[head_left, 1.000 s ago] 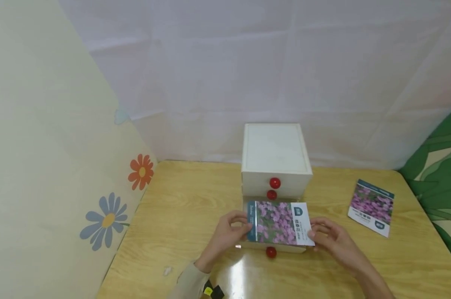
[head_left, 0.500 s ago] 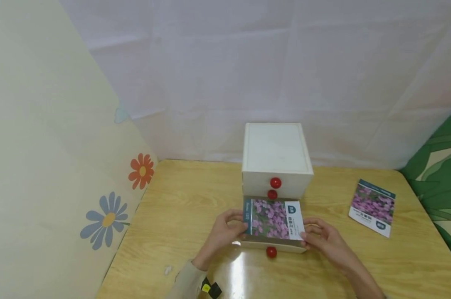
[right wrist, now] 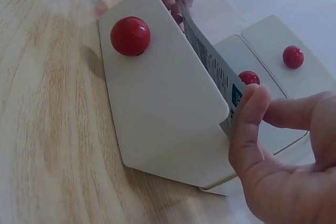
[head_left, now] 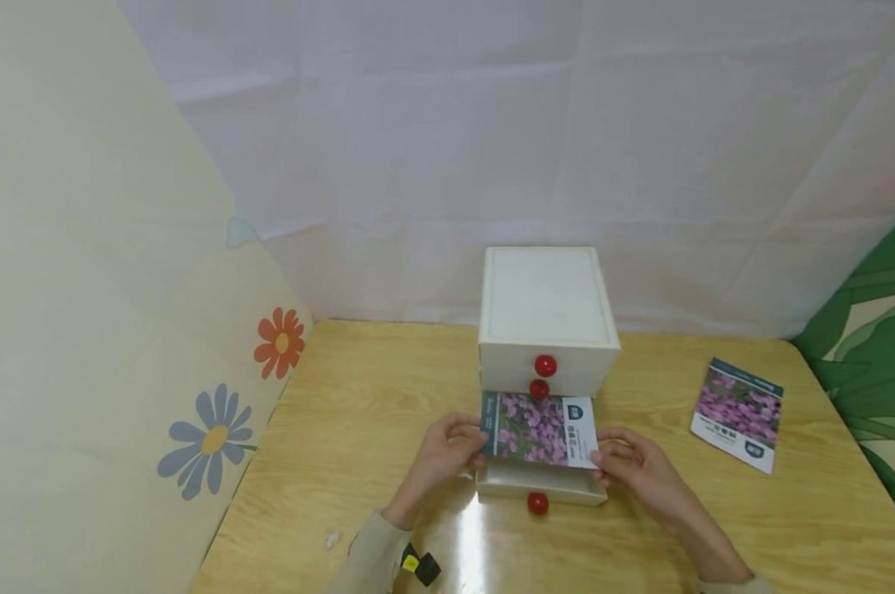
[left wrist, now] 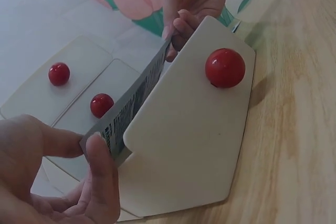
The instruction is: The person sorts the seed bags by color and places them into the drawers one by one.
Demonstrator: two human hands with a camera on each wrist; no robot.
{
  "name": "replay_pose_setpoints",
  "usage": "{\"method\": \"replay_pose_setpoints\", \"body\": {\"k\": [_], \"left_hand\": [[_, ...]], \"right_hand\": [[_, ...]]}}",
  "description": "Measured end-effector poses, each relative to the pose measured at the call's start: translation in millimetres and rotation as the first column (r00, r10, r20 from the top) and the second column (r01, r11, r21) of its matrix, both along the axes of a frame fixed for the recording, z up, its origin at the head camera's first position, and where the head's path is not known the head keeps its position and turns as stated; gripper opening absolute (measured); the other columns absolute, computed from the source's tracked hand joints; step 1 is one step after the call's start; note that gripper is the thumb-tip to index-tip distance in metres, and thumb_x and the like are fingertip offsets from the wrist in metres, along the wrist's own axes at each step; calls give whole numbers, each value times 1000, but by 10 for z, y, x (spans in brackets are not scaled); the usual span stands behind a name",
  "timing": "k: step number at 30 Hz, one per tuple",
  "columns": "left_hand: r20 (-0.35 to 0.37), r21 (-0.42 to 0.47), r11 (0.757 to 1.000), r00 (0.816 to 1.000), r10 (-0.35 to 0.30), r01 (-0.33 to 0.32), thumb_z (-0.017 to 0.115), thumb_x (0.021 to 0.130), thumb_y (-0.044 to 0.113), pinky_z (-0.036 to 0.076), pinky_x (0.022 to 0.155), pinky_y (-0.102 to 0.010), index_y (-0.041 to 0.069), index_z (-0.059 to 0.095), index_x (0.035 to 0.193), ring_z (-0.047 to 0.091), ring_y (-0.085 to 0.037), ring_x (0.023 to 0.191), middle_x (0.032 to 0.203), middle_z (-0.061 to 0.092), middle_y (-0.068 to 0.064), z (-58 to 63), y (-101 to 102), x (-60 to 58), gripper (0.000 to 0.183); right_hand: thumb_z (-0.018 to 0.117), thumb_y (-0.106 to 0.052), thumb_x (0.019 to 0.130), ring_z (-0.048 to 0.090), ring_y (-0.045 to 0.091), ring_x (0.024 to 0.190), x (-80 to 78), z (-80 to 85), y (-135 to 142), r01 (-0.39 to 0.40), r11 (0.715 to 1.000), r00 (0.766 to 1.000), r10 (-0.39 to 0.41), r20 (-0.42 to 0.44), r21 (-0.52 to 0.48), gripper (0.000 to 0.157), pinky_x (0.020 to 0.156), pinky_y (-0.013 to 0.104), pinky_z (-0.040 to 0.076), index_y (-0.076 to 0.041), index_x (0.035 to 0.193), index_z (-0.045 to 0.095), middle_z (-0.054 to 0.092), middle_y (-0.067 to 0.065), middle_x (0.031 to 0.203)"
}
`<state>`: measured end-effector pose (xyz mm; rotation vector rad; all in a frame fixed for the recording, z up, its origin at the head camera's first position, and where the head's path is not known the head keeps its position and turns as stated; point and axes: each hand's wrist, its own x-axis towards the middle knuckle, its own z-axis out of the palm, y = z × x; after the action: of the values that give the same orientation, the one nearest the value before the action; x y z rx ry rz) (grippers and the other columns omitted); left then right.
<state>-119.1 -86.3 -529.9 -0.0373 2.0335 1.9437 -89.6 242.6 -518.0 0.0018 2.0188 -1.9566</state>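
Note:
Between both hands is a flat seed packet (head_left: 536, 431) printed with purple flowers. My left hand (head_left: 447, 450) pinches its dark blue end between thumb and fingers. At the white end, my right hand (head_left: 636, 466) pinches the other edge. The packet lies level over a pulled-out bottom drawer (head_left: 544, 492) with a red knob (head_left: 538, 503), its far edge close to the cabinet front. Both wrist views show the packet (left wrist: 128, 108) just behind the drawer's front panel (right wrist: 163, 87), partly hidden by it. Most of the drawer's inside is covered.
A white drawer cabinet (head_left: 547, 297) stands behind, its upper drawers pushed in, each with a red knob (head_left: 545, 365). To the right, a second flower packet (head_left: 738, 415) lies on the wooden table (head_left: 388, 371). A black and yellow object (head_left: 421, 565) shows by the left sleeve.
Both hands have carried the packet away from me and slightly left, nearer the cabinet. More of the drawer's front part shows now. The second packet and the cabinet stay put.

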Motion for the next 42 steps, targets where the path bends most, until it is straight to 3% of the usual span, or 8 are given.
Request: {"method": "replay_pose_setpoints", "body": {"k": [13, 27, 36, 42], "left_hand": [[-45, -85, 996, 999, -23, 20, 75, 96, 13, 67, 70, -31, -3, 66, 128, 71, -16, 77, 108, 73, -14, -12, -24, -52, 37], [-74, -145, 989, 997, 10, -20, 76, 98, 18, 66, 70, -32, -2, 70, 119, 71, -17, 78, 104, 74, -12, -59, 32, -139, 30], [-111, -238, 970, 994, 22, -48, 75, 99, 25, 65, 73, -33, 3, 71, 114, 69, -17, 81, 104, 73, -9, -105, 59, -188, 27], [-127, -304, 951, 992, 20, -58, 74, 100, 29, 66, 77, -34, 5, 74, 109, 70, -18, 86, 101, 75, -7, -70, 77, -191, 26]], "right_hand": [[65, -1, 104, 73, 11, 84, -61, 21, 16, -22, 1000, 1000, 22, -2, 7, 56, 75, 23, 66, 22, 145, 36, 73, 3, 103], [65, -7, 105, 72, 12, 85, -211, 68, -16, 20, 990, 1000, -23, 21, 141, 49, 76, 26, 65, 18, 142, 46, 74, 9, 106], [69, -17, 106, 67, 13, 71, -260, 60, -134, 125, 946, 992, -123, -26, 300, 39, 60, 26, 62, 11, 131, 60, 72, 8, 96], [69, -25, 106, 65, 14, 67, -280, 54, -170, 160, 914, 987, -156, -42, 372, 36, 57, 26, 59, 8, 123, 66, 70, 6, 85]]}}
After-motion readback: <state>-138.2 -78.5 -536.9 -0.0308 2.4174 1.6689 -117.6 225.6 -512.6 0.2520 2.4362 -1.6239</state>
